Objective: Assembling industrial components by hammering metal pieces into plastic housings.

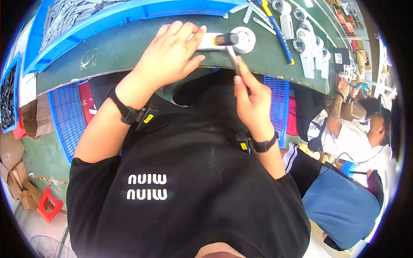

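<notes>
On the green worktable (107, 56) lies a white handheld-fan housing (246, 41) with a round slotted head at its right end. My left hand (172, 53) is closed over the left end of its handle, thumb on the near side and fingers on the far side, hiding that end. In my right hand (251, 92) is a small mallet (226, 39) with a dark head and a metal shaft. Its head is over the housing's handle, beside the round part; whether it touches cannot be told.
A blue bin (129, 13) of grey strips stands along the far left. A hammer with a yellow and blue handle (279, 34) lies at right, beside several white fan bodies (306, 60). Blue baskets (66, 116) sit below the table. Another person (344, 133) works at the right.
</notes>
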